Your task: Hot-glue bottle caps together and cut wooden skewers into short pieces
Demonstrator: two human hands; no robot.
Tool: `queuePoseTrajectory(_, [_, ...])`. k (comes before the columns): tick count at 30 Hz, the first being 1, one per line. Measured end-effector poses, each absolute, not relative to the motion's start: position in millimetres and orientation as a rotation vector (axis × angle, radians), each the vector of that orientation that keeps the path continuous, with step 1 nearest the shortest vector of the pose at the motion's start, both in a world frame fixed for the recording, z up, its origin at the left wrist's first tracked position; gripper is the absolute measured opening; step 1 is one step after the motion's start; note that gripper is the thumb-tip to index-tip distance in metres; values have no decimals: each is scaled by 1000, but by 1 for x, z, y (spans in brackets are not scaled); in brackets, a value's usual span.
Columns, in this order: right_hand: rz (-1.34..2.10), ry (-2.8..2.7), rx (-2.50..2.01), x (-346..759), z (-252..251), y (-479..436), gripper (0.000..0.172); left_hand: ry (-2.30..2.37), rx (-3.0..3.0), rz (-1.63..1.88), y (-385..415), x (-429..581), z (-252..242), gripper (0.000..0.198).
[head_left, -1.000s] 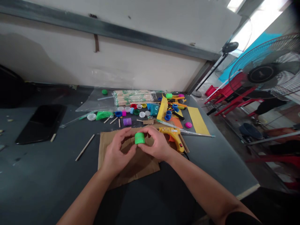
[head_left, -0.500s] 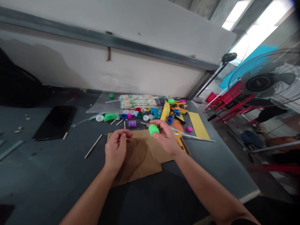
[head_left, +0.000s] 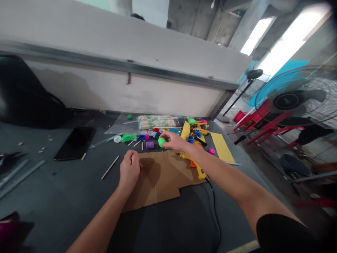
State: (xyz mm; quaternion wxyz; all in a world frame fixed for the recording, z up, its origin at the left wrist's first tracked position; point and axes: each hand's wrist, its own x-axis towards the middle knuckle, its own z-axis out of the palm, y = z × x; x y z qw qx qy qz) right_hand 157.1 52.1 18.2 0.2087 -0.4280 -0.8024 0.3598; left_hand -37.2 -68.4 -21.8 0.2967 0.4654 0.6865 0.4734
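My right hand (head_left: 173, 141) reaches over the far edge of the cardboard (head_left: 158, 182) with a bright green bottle cap (head_left: 161, 142) between thumb and fingers. Just left of it a purple bottle cap (head_left: 150, 144) lies on the table. My left hand (head_left: 130, 169) is closed at the cardboard's left side; whatever its curled fingers hold, if anything, is hidden. Under my right forearm a yellow glue gun (head_left: 201, 172) rests on the cardboard, its black cord running toward me. A thin stick (head_left: 110, 167) lies left of my left hand.
Several coloured caps, a white cap (head_left: 117, 139) among them, line the back near a bag of wooden sticks (head_left: 158, 122). Yellow card (head_left: 222, 148) lies at the right. A black phone (head_left: 75, 143) is at the left. A fan (head_left: 288, 101) stands beyond the table.
My right hand has moved forward and left with the green cap, down beside the purple one. The glue gun shows more fully. My left hand stays about where it was; the view has tilted up.
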Motion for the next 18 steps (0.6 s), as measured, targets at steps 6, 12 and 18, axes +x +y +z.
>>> queuePoseTrajectory(6, [946, -2365, -1153, 153, 9, 68, 31, 1869, 1290, 1020, -47, -40, -10, 31])
queuePoseTrajectory(12, [840, -2421, -1137, 156, 3, 69, 33, 1793, 1260, 1092, -12, -48, 3, 22])
queuePoseTrajectory(18, [730, -2487, -1217, 158, 3, 60, 39, 1764, 1204, 1352, -9, -49, -10, 24])
